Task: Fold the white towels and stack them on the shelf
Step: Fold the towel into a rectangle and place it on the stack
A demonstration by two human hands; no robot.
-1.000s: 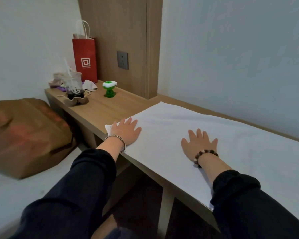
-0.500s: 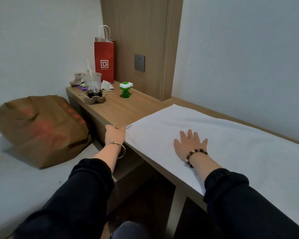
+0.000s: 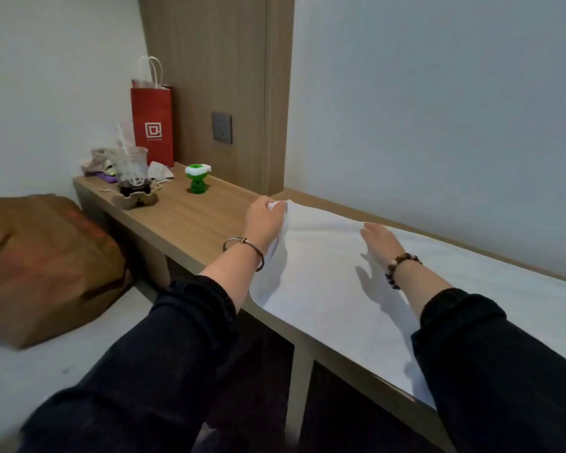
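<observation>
Folding is only just beginning, by my reading: one white towel [image 3: 324, 289] is lying spread in a single layer along the wooden shelf [image 3: 190, 220], and no folded stack is showing anywhere. The left hand [image 3: 263, 220] is pinching the towel's far left corner and raising it. The right hand [image 3: 381, 241] is hovering low over the cloth, fingers straight, gripping nothing. Pale walls are closing in the shelf. A brown bag [image 3: 40, 263] is slumping beside it. A red paper bag [image 3: 152, 125], a cup [image 3: 133, 173] and a green toy [image 3: 196, 178] are crowding its far end.
</observation>
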